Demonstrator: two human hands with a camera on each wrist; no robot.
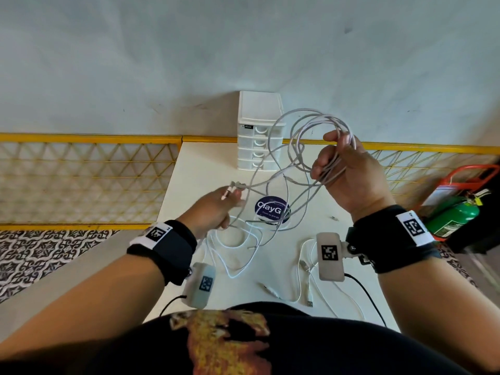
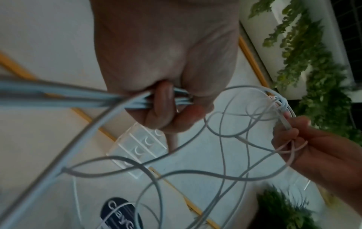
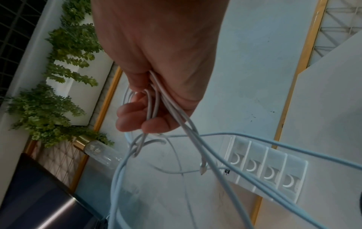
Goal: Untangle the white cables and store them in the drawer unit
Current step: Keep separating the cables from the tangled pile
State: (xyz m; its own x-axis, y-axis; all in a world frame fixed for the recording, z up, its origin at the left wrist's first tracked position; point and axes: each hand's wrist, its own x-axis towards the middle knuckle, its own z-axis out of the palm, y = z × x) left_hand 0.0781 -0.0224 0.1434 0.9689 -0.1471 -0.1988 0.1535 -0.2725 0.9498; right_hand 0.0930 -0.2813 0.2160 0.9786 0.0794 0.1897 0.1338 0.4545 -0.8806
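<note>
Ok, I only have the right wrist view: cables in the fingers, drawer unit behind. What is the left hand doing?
Observer: The left hand pinches a connector end of the white cables, out to the side of the right hand, which grips the coil.
Operator: Is anything left on the table?
Observer: Yes. More loose cables lie on the table, close to the person's body and in neither hand.
Operator: What sits under the hanging strands?
Observer: A round dark disc marked ClayG lies flat on the table in front of the drawer unit.
</note>
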